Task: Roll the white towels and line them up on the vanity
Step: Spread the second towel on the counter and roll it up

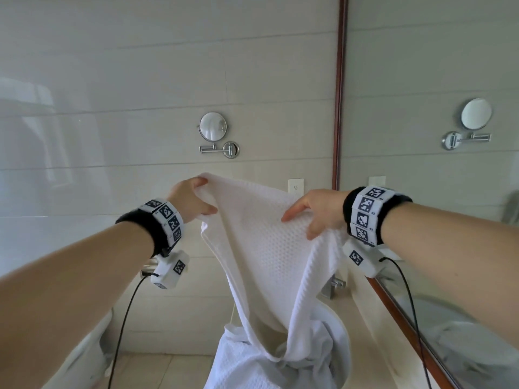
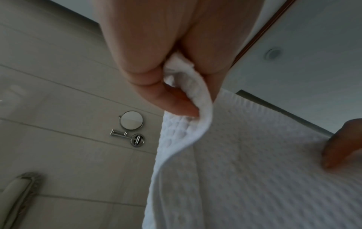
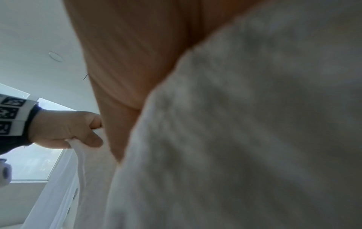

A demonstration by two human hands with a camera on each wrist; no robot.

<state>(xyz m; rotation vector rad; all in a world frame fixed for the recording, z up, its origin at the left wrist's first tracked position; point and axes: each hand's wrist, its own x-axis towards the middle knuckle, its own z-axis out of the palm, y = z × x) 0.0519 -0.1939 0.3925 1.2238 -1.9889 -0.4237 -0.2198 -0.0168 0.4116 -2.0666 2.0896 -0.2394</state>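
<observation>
A white waffle-weave towel (image 1: pixel 264 248) hangs in the air before me, held up by its top edge. My left hand (image 1: pixel 193 197) pinches its upper left corner; the left wrist view shows the hem (image 2: pixel 197 108) caught between thumb and fingers. My right hand (image 1: pixel 314 211) grips the upper right part, fingers curled into the cloth. In the right wrist view the towel (image 3: pixel 245 139) fills most of the picture, blurred, with the left hand (image 3: pixel 66 130) behind it. The towel's lower end trails onto a heap of white towels (image 1: pixel 275 360) in the sink basin (image 1: pixel 346 346).
A beige vanity top (image 1: pixel 362 313) with a chrome tap (image 1: pixel 334 286) runs along a wood-framed wall mirror (image 1: pixel 421 108) on the right. A round shaving mirror (image 1: pixel 213 127) on an arm hangs on the tiled wall ahead. A white fixture (image 1: pixel 84 352) stands at lower left.
</observation>
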